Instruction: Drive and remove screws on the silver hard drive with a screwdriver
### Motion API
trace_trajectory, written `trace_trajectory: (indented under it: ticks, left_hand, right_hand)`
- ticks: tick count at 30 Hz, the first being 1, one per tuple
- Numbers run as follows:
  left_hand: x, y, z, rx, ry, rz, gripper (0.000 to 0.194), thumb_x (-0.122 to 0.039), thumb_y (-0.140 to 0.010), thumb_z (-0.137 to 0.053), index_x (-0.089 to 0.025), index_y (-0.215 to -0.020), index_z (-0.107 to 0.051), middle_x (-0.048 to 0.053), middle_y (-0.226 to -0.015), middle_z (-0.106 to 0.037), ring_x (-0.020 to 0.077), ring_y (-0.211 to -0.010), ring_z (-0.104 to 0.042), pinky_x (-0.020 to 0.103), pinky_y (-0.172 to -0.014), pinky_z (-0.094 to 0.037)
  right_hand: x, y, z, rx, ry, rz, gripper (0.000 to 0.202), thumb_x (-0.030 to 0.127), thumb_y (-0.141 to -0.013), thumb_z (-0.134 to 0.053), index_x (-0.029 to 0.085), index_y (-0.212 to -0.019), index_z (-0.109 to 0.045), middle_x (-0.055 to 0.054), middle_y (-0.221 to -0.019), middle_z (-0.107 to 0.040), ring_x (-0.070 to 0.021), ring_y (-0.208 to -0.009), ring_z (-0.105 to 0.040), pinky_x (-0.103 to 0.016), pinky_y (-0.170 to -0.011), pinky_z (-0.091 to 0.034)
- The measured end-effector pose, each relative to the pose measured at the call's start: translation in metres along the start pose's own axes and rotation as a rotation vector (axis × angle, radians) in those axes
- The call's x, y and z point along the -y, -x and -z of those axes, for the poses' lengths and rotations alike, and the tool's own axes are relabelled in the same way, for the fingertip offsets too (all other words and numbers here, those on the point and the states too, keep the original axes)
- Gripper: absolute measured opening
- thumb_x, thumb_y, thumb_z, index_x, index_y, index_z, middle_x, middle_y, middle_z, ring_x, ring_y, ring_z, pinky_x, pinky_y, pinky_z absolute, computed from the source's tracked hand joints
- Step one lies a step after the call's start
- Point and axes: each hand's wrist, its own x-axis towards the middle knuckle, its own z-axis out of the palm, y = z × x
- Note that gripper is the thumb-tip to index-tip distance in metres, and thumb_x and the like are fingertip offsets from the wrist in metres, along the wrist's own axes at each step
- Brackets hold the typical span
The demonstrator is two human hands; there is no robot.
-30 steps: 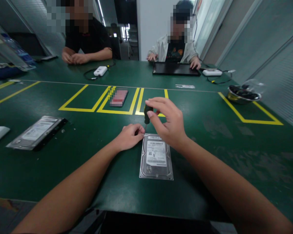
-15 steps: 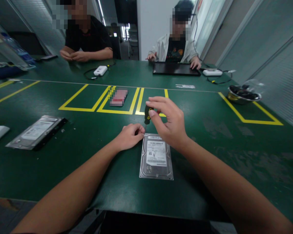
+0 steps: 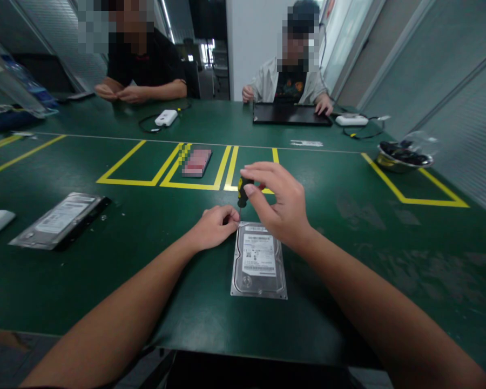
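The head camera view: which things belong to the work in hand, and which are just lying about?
In use:
right hand, gripping the screwdriver
left hand, fingertips near the screwdriver's lower end
hard drive, its far left corner by those fingertips

Apparently just lying about:
second hard drive, possibly related
pink rectangular object, blurred
metal bowl
white cabled box

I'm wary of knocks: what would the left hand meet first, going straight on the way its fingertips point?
Probably the screwdriver, at its thin shaft, close beside the left hand near the hard drive; depth is unclear, so they may already touch.
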Motion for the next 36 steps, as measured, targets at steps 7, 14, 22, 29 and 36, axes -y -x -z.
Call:
trace_trajectory:
  ticks: [7, 14, 22, 29, 36]
  left_hand:
    - [0.0002, -0.0006, 0.0013, 0.01, 0.011, 0.003, 0.013, -0.03, -0.084, -0.056, -0.019, -0.079, -0.06, -0.001, -0.073, -0.061, 0.0169, -0.071, -0.057, 0.03, -0.069, -0.041]
    - [-0.0012, 0.0002, 0.0009, 0.015, 0.013, 0.0, 0.013, -0.03, -0.084, -0.055, -0.018, -0.081, -0.06, -0.001, -0.073, -0.06, 0.0165, -0.071, -0.056, 0.029, -0.07, -0.043]
    - [-0.0003, -0.0003, 0.0002, 0.02, 0.021, 0.007, 0.013, -0.029, -0.084, -0.056, -0.018, -0.082, -0.06, 0.0, -0.075, -0.063, 0.0166, -0.073, -0.057, 0.03, -0.072, -0.044]
    - [-0.0013, -0.0007, 0.0004, 0.017, 0.032, 0.02, 0.015, -0.032, -0.083, -0.055, -0.018, -0.081, -0.06, 0.001, -0.076, -0.063, 0.0172, -0.074, -0.057, 0.03, -0.073, -0.045]
    - [-0.0016, -0.0006, 0.0009, 0.026, 0.034, 0.023, 0.013, -0.03, -0.083, -0.056, -0.018, -0.081, -0.06, 0.0, -0.074, -0.062, 0.0172, -0.073, -0.058, 0.03, -0.071, -0.044]
  right_hand:
    - [-0.0026, 0.0003, -0.0013, 0.026, -0.018, 0.038, 0.024, 0.014, -0.093, -0.053, 0.02, -0.11, -0.068, -0.006, -0.111, -0.074, -0.0169, -0.108, -0.067, -0.037, -0.094, -0.055]
    - [-0.0025, 0.0001, 0.0013, 0.012, -0.004, -0.019, 0.021, 0.021, -0.091, -0.058, 0.021, -0.108, -0.069, -0.007, -0.111, -0.073, -0.0194, -0.107, -0.067, -0.038, -0.09, -0.057]
    - [-0.0054, -0.0003, 0.0005, -0.007, 0.007, -0.002, 0.019, 0.02, -0.089, -0.061, 0.021, -0.106, -0.068, -0.005, -0.104, -0.072, -0.018, -0.099, -0.067, -0.036, -0.086, -0.057]
    - [-0.0046, -0.0004, 0.0022, 0.014, -0.002, -0.014, 0.022, 0.018, -0.092, -0.055, 0.021, -0.109, -0.069, -0.007, -0.115, -0.073, -0.0191, -0.111, -0.066, -0.04, -0.095, -0.055]
    - [-0.0056, 0.0002, 0.0009, 0.009, -0.011, 0.006, 0.019, 0.018, -0.09, -0.059, 0.021, -0.107, -0.068, -0.005, -0.105, -0.073, -0.0172, -0.1, -0.067, -0.035, -0.087, -0.057]
